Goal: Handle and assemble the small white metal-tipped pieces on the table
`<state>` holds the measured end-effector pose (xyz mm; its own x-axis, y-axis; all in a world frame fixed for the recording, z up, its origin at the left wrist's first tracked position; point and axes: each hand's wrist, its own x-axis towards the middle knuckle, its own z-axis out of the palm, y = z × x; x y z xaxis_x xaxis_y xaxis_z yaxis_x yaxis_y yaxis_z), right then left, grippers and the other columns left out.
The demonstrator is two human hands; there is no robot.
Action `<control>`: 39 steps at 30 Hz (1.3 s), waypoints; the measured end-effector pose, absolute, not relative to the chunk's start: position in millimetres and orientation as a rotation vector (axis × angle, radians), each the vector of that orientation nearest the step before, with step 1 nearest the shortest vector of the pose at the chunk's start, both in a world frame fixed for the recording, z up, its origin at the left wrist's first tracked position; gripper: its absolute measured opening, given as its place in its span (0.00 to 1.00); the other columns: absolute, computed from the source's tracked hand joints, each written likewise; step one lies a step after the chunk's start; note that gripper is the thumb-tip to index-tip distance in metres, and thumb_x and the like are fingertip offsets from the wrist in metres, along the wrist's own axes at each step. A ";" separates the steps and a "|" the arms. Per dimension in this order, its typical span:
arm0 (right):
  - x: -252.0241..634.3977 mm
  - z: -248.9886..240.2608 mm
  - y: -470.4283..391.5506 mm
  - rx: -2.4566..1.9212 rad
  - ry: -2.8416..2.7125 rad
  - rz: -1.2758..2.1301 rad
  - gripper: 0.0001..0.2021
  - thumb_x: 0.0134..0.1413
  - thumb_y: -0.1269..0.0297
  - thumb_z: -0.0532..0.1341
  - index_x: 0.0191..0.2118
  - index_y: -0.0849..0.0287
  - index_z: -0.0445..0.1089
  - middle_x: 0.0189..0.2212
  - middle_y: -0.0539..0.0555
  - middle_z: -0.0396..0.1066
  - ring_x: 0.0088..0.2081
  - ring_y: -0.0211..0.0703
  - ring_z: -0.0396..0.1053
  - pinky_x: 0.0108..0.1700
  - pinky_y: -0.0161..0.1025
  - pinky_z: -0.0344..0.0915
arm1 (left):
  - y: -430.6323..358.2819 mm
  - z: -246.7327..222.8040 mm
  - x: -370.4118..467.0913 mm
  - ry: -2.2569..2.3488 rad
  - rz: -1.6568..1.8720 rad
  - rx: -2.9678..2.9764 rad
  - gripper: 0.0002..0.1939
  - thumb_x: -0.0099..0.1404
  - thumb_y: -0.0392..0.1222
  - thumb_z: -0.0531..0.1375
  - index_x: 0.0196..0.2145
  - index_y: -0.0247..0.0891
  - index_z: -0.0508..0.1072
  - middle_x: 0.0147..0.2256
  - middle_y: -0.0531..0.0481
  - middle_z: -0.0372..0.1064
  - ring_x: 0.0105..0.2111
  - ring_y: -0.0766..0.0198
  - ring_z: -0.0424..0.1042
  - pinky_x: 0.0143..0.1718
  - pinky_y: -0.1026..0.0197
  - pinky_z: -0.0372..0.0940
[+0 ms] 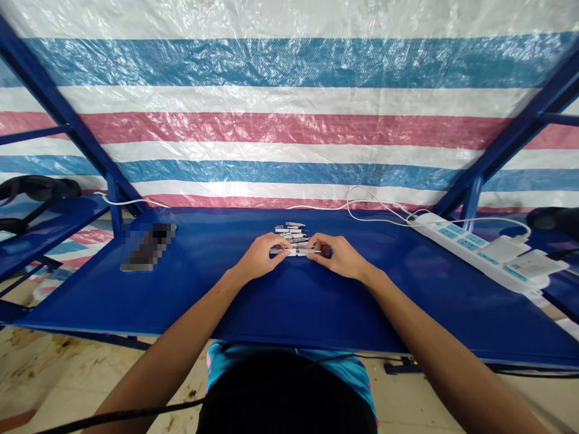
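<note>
Over the middle of the blue table, a white and grey pen (pixel 298 252) lies level between my two hands. My left hand (pixel 266 255) pinches its left end between thumb and fingers. Its right end is in the closed fingertips of my right hand (pixel 335 255). Just beyond the held pen, several white and grey pens (pixel 292 231) lie in a small pile, partly hidden by my fingers.
A white power strip (pixel 479 252) with plugged-in adapters and white cables lies on the right of the blue table (pixel 307 307). At the left is a blurred phone-like object (pixel 148 247). Blue metal posts rise at both sides before a striped plastic sheet (pixel 289 129).
</note>
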<state>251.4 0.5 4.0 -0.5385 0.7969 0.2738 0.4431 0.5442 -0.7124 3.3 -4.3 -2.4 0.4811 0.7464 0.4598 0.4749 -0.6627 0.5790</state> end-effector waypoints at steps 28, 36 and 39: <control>248.1 3.4 -1.2 -1.003 -2.211 0.803 0.18 0.59 0.44 0.63 0.39 0.55 0.71 0.22 0.47 0.67 0.24 0.40 0.62 0.29 0.36 0.58 | -6.0 0.3 4.3 1.042 0.956 2.340 0.08 0.68 0.41 0.60 0.38 0.39 0.80 0.37 0.45 0.80 0.36 0.57 0.78 0.46 0.55 0.73; 247.0 1.9 -0.1 -0.989 -2.225 0.818 0.22 0.64 0.43 0.56 0.32 0.58 0.72 0.23 0.50 0.69 0.25 0.39 0.63 0.31 0.37 0.59 | -6.3 -0.9 4.6 0.999 0.977 2.341 0.08 0.68 0.41 0.60 0.38 0.38 0.79 0.37 0.45 0.80 0.37 0.57 0.78 0.45 0.57 0.72; 247.2 2.4 -0.9 -0.998 -2.197 0.813 0.18 0.59 0.45 0.62 0.39 0.57 0.73 0.23 0.48 0.67 0.24 0.39 0.61 0.30 0.36 0.59 | -6.7 -1.0 4.7 1.007 0.973 2.335 0.07 0.68 0.40 0.60 0.38 0.38 0.79 0.37 0.46 0.80 0.37 0.58 0.78 0.45 0.57 0.72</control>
<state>247.2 -0.9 2.4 -0.5469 0.7974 0.2552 0.4394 0.5328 -0.7232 4.7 -6.7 -1.0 0.4941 0.7520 0.4363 0.4614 -0.6521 0.6015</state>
